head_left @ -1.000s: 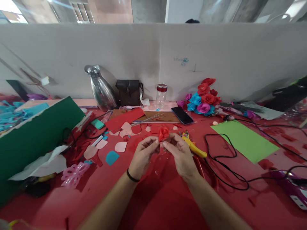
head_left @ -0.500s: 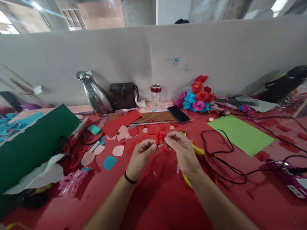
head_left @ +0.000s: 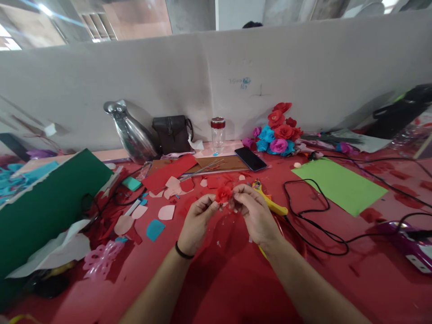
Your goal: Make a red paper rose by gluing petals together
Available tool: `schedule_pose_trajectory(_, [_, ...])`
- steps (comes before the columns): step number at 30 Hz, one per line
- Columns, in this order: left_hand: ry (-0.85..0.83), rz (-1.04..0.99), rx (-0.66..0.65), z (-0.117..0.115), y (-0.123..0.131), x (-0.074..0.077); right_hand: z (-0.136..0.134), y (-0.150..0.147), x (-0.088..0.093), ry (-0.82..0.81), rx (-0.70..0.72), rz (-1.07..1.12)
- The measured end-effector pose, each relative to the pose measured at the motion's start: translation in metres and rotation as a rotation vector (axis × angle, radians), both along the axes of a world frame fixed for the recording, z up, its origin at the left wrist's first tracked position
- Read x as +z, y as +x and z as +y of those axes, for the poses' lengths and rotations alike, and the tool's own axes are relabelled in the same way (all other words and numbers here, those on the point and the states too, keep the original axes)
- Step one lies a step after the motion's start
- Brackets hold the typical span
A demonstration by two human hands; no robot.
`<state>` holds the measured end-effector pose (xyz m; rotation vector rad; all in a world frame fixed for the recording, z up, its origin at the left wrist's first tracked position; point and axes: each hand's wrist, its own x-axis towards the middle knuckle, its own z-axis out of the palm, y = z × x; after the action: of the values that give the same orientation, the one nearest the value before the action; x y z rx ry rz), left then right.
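A small red paper flower (head_left: pixel 223 195) is held up over the table between both hands. My left hand (head_left: pixel 199 220) pinches it from the left side, a dark band round the wrist. On the other side my right hand (head_left: pixel 255 215) has thumb and fingertips closed at the flower's right edge; the exact contact is hard to make out. Just right of that hand lies a yellow glue gun (head_left: pixel 275 207) with a black cord. Cut paper petals in pink, red and blue, such as the blue petal (head_left: pixel 155 230), lie left of the hands.
A steel jug (head_left: pixel 132 132), dark bag (head_left: pixel 172 134), glass jar (head_left: pixel 218 136), phone (head_left: pixel 250 159) and bunch of paper flowers (head_left: pixel 278 131) line the back. Green sheet (head_left: pixel 342 183) and purple power strip (head_left: pixel 410 245) are at right. A dark green board (head_left: pixel 54 211) stands at left.
The red flower has turned and tipped slightly to the left. My right fingers have shifted at its edge, and the whole view has moved a little.
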<state>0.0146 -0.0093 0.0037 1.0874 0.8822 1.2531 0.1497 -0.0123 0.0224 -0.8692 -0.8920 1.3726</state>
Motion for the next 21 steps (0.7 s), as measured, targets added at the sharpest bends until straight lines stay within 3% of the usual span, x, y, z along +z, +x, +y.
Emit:
schedule_pose_trajectory(7, [-0.022, 0.086, -0.002, 0.0004, 0.0001, 0.0019, 0.0005, -0.0004, 0.0061, 0.011, -0.048, -0.076])
schedule_pose_trajectory(21, [-0.013, 0.065, 0.024, 0.0014, -0.0012, -0.0014, 0.0047, -0.0008, 0.0018, -0.113, -0.056, 0.072])
